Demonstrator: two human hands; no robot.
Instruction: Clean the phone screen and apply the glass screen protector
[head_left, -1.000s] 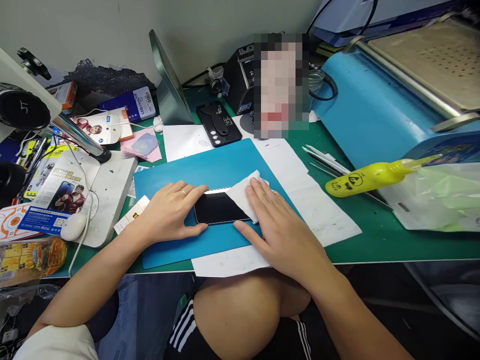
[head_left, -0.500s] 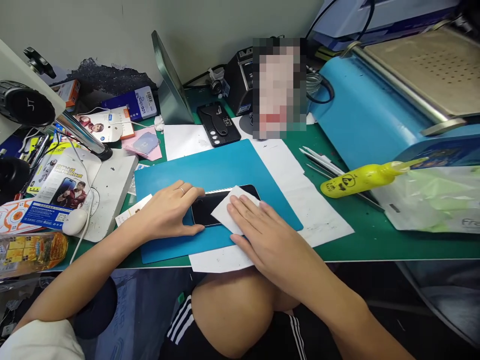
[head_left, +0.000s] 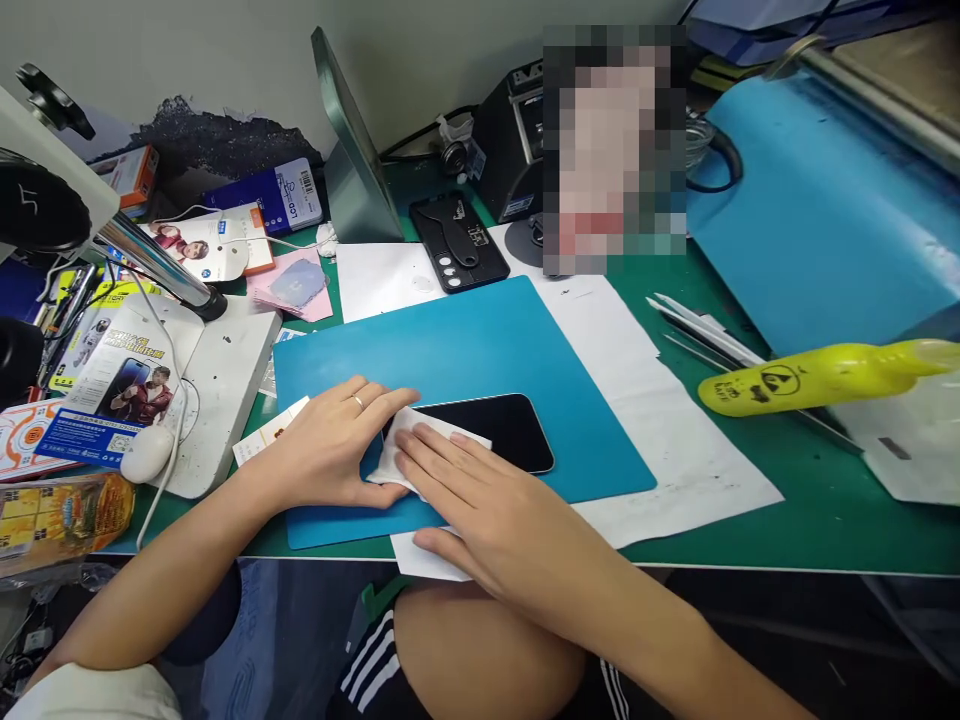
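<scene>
A black-screened smartphone (head_left: 529, 432) lies face up on a blue mat (head_left: 480, 340). My left hand (head_left: 341, 435) steadies its left end, thumb on the near edge and fingers on the far edge. Under the fingers of my right hand (head_left: 472, 490) is a white wipe (head_left: 390, 462), pressed on the left half of the glass. Those fingers lie together, almost straight, with the thumb apart. The wipe and both hands hide the phone's left part.
A black phone case (head_left: 469, 245) lies behind the mat on white paper (head_left: 697, 470). To the right are a yellow bottle (head_left: 795, 380) and tweezers (head_left: 705, 330). A microscope stand base (head_left: 225, 400) and product boxes crowd the left. A blue machine (head_left: 787, 200) stands at back right.
My right hand has slid the wipe leftward along the screen, close to my left hand, baring the phone's right end. My left hand keeps its hold. The camera view has shifted slightly.
</scene>
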